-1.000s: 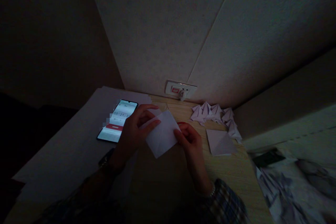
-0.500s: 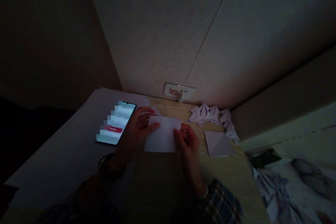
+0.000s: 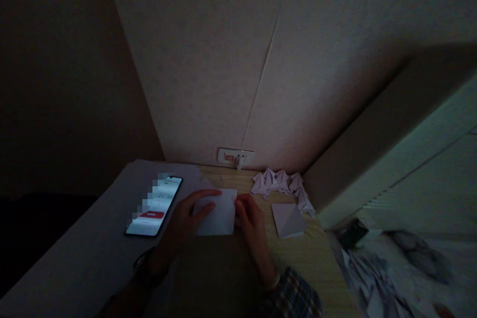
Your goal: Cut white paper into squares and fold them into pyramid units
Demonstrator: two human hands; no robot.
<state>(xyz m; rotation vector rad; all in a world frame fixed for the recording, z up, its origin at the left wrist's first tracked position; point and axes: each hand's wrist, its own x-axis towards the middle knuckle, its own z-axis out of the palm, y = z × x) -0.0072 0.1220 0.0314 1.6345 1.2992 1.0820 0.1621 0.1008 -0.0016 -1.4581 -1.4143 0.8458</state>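
A white folded paper [image 3: 219, 214] lies flat on the wooden table [image 3: 223, 273]. My left hand [image 3: 184, 222] rests on its left side with fingers stretched flat across it. My right hand [image 3: 250, 217] presses the paper's right edge with curled fingers, pinching the fold. Both wrists come up from the bottom of the dim view.
A lit phone [image 3: 154, 206] lies on large white sheets [image 3: 85, 253] to the left. Several folded paper shapes [image 3: 278, 184] and a flat folded piece [image 3: 288, 219] sit at the right, near a wall socket [image 3: 234, 156]. Patterned bedding [image 3: 387, 268] is beyond the table's right edge.
The paper went from held tilted above the table to lying flat on it, squared up. Both hands came down with it; my head view shifted so everything sits lower and further left.
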